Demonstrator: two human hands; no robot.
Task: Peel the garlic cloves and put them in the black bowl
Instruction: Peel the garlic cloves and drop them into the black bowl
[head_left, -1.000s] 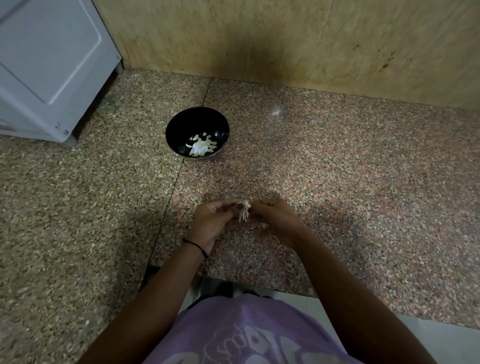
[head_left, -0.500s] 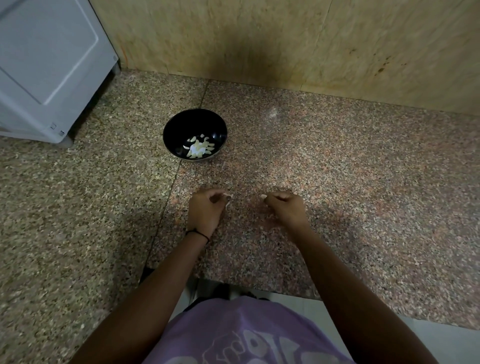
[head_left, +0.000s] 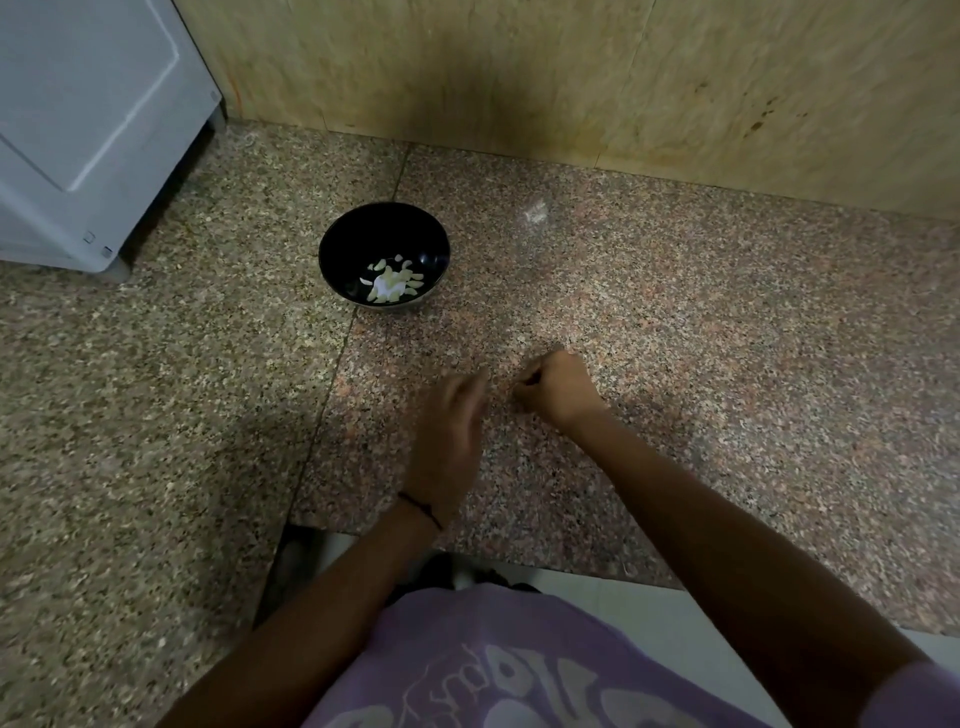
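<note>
The black bowl (head_left: 372, 229) stands on the speckled granite counter (head_left: 727, 338), left of centre, with several peeled garlic cloves (head_left: 393, 281) in its bottom. My left hand (head_left: 451, 427) hovers below and right of the bowl; it is motion-blurred, its fingers stretched forward, and I see nothing in it. A thin black band circles that wrist. Just to its right, my right hand (head_left: 555, 387) rests on the counter with its fingers curled inward. No clove or peel shows in that hand.
A white appliance (head_left: 78, 130) fills the far left corner. A beige stone wall (head_left: 571, 78) closes the back. The counter's front edge (head_left: 519, 564) runs just below my wrists, with my purple shirt (head_left: 493, 665) under it.
My hands pulled apart from the clove they worked on together. The left hand, which pinched a small piece half a second ago, now has its fingers stretched out; the right hand shifted slightly right.
</note>
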